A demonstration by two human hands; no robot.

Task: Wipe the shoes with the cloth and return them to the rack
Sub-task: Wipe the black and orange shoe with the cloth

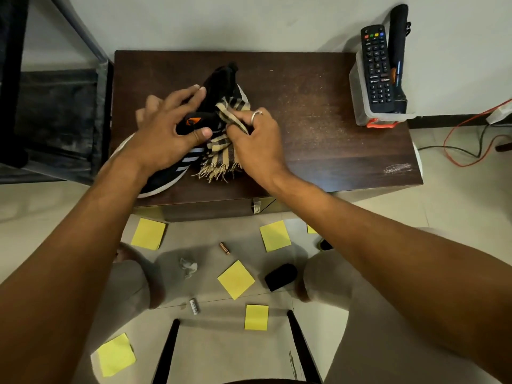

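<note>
Fringed striped cloth (pixel 219 151) (right hand (pixel 256 134) bunching it) against black shoe (pixel 221 81)

Left hand (pixel 166 128) spread, gripping; right hand (pixel 255 131) curled, seemingly pinching.

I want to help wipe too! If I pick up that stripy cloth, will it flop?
Probably floppy: the cloth bunches and folds under the right hand. Likely light too, since it looks thin and drapes against the shoe. Its loose fringe would probably dangle.
</note>
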